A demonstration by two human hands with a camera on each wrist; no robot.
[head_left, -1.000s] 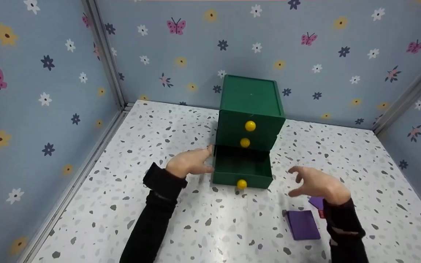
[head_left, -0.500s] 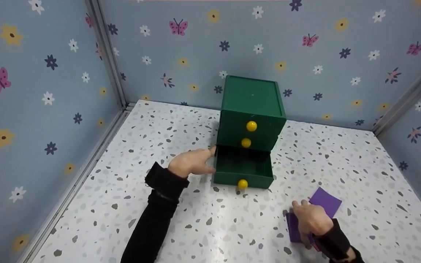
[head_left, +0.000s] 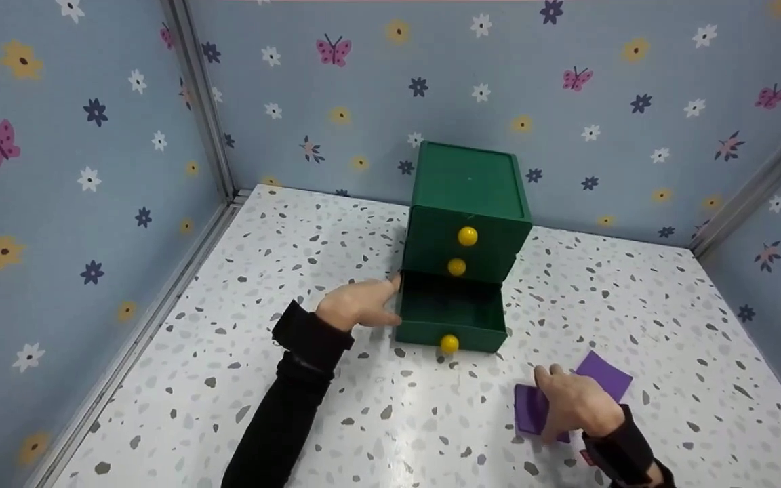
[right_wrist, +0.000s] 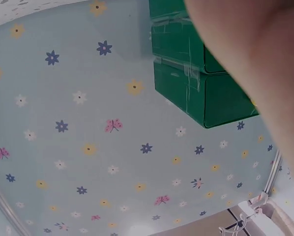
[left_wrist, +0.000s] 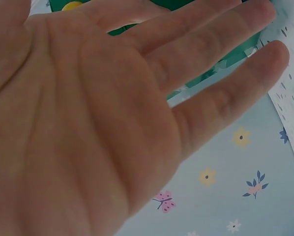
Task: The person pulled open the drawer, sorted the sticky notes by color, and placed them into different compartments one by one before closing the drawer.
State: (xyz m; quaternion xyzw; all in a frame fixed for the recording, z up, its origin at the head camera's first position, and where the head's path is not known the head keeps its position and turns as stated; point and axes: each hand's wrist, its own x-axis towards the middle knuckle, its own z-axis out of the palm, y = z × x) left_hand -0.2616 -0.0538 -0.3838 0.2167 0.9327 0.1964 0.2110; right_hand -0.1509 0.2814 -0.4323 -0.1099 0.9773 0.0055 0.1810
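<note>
My left hand (head_left: 362, 303) is beside the pulled-out bottom drawer (head_left: 451, 335) of a green drawer unit (head_left: 470, 179), its fingers straight and fingertips right at the drawer's left wall. In the left wrist view, the palm (left_wrist: 98, 123) fills much of the picture with the fingers extended. To the right of the drawer, my right hand (head_left: 579, 401) reaches down and pinches a folded purple cloth (head_left: 528, 409) between fingers and thumb. A second purple cloth (head_left: 605, 375) lies just behind that hand. The hand hides part of both cloths.
Yellow round knobs (head_left: 467, 236) stick out from the drawer fronts; the upper two drawers are closed. Behind the unit stands a blue flowered wall (head_left: 363, 88), with another wall on each side. The tabletop (head_left: 336, 434) is white with grey speckles.
My right hand has come down from above the table onto the purple cloth, which has shifted slightly left with the fingers. The left hand has stayed at the drawer's side.
</note>
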